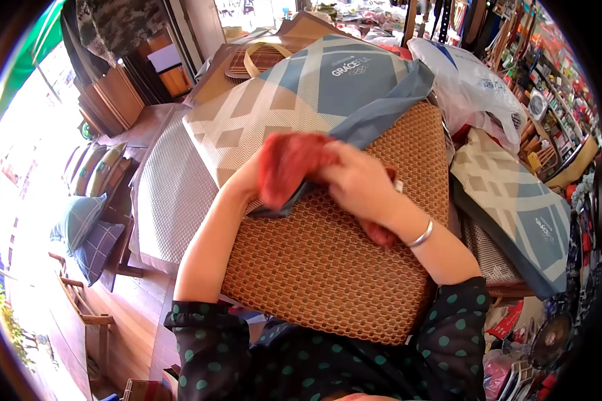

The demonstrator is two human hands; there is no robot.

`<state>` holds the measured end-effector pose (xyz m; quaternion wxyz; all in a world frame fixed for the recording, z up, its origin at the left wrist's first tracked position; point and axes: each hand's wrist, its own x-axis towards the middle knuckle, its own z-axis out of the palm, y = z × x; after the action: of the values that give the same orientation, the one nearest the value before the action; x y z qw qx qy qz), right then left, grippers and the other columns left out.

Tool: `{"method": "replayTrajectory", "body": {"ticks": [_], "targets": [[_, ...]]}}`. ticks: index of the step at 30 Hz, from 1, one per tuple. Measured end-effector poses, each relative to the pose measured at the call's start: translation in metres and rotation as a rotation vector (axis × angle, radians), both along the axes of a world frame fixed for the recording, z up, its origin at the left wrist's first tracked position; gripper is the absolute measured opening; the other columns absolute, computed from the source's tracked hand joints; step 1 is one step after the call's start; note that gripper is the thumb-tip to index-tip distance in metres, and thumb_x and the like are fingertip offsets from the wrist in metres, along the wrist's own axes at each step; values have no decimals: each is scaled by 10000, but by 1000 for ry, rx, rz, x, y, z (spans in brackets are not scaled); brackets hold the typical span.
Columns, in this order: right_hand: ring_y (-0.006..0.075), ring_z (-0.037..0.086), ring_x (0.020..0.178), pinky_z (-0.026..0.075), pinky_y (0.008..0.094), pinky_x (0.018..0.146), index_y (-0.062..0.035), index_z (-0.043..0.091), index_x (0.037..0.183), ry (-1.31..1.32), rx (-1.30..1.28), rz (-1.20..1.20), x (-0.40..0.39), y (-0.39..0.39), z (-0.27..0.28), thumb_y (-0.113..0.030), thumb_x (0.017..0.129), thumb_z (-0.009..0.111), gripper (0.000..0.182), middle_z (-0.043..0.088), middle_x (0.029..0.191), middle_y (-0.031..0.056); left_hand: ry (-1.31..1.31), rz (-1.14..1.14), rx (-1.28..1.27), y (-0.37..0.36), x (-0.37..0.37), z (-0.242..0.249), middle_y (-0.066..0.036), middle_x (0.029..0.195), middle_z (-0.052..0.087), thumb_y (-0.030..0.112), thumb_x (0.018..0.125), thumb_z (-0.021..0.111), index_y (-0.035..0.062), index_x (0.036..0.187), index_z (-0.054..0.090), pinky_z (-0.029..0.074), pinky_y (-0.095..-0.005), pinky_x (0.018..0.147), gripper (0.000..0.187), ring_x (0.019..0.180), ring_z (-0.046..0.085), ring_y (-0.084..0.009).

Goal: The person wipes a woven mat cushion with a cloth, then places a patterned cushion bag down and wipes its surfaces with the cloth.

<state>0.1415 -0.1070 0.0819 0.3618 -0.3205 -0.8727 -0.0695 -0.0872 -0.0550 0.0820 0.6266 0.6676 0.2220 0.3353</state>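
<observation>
A red cloth [291, 164], blurred by motion, is bunched over the near edge of a blue-grey and beige bag marked GRACEFUL [261, 110]. My right hand [358, 175] is closed on the cloth, and a fold of it hangs below the palm. My left hand [249, 175] meets the cloth from the left; its fingers are hidden beneath the red fabric. Under both hands lies a brown woven mat [334, 267], its near edge against my body. The bag covers the mat's far part.
A second bag [515, 200] of the same pattern lies at right, below a white plastic bag [471, 87]. A silvery woven sheet [174, 194] lies at left. Cushions [80, 214] sit on a wooden bench beyond it. Crowded goods line the right side.
</observation>
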Motion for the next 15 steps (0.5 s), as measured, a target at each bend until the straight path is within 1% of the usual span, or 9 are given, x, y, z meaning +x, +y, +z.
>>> {"method": "replayTrajectory", "body": {"ticks": [1, 2, 4, 5, 9, 10, 12, 14, 15], "targets": [[311, 653, 915, 550, 426, 791, -141, 753, 975, -18, -1, -134, 7, 12, -1, -78, 835, 593, 222, 640, 1026, 128, 301, 271, 210, -8, 8, 1, -152, 1287, 647, 17, 921, 625, -53, 1441, 434, 522, -312, 955, 558, 1147, 636, -194], [319, 652, 906, 550, 429, 771, -137, 751, 1005, 44, -57, -220, 18, 24, -1, -84, 844, 589, 235, 643, 1014, 136, 296, 276, 212, -8, 8, 2, -152, 1287, 647, 17, 921, 625, -53, 1441, 434, 522, -312, 955, 558, 1147, 636, -194], [327, 650, 909, 549, 436, 764, -133, 743, 1050, 22, -4, -398, 38, 35, 2, -75, 835, 612, 259, 642, 1023, 136, 120, 148, -170, -7, 7, 2, -39, 920, 718, 50, 890, 667, -62, 1365, 530, 510, -216, 774, 507, 848, 638, -64], [324, 647, 901, 550, 441, 761, -134, 734, 1084, 82, 55, -363, 41, 33, 1, -47, 806, 640, 306, 639, 1033, 137, 116, 158, -135, -7, 6, 0, -37, 848, 705, 43, 881, 665, -62, 1378, 518, 497, -196, 748, 529, 787, 617, -50], [311, 631, 961, 544, 425, 820, -135, 733, 1084, 95, 79, -3, 9, 0, 11, -55, 767, 676, 332, 625, 1089, 124, 272, 193, -45, 2, 3, -8, -38, 899, 709, 81, 874, 686, -33, 1411, 509, 508, -224, 767, 577, 804, 617, -71], [311, 631, 961, 544, 425, 820, -135, 733, 1084, 99, 73, 3, 9, 4, 5, -55, 767, 676, 332, 625, 1089, 124, 224, 213, 107, 1, 4, -12, -47, 917, 711, 118, 863, 708, -22, 1416, 512, 513, -245, 777, 604, 814, 622, -89], [309, 626, 997, 539, 420, 847, -142, 733, 1076, -85, -71, -153, 14, 20, -5, -76, 785, 670, 305, 620, 1096, 117, 185, 237, 268, -10, -1, -3, -57, 936, 714, 155, 852, 731, -10, 1422, 514, 519, -265, 788, 631, 825, 627, -107], [305, 628, 992, 541, 422, 840, -156, 734, 1067, -64, -86, -243, 25, 28, -2, -81, 810, 646, 281, 622, 1080, 117, 450, 240, 218, -39, -12, 23, -82, 954, 709, 222, 830, 770, 17, 1388, 558, 523, -302, 812, 631, 842, 634, -143], [304, 631, 984, 544, 419, 832, -151, 732, 1065, -48, -96, -317, 32, 32, -3, -79, 814, 643, 276, 624, 1077, 118, 602, 224, 355, -53, -19, 37, -88, 989, 729, 151, 847, 721, 44, 1398, 567, 526, -275, 839, 582, 931, 658, -139]]}}
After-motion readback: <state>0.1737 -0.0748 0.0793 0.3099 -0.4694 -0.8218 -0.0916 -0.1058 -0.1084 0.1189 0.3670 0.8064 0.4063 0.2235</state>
